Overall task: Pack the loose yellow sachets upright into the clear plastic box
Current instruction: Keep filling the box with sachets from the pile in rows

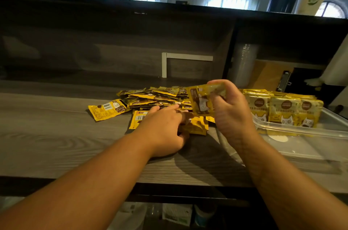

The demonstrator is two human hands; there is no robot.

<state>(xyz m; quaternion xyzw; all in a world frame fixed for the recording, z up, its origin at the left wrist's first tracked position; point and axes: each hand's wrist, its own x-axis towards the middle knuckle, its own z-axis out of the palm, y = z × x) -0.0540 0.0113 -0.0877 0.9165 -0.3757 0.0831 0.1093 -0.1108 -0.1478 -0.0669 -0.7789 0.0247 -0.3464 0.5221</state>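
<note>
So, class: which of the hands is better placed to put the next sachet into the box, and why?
Right. The right hand already holds a sachet and is beside the box; the left hand is down on the pile.

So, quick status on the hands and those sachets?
Right hand holds one yellow sachet. Left hand on loose pile. Clear plastic box partly filled.

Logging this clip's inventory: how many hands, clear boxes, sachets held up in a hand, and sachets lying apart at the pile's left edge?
Hands: 2, left hand, right hand
Clear plastic box: 1
Held sachet: 1
Sachet lying apart at left: 1
Total: 5
</note>
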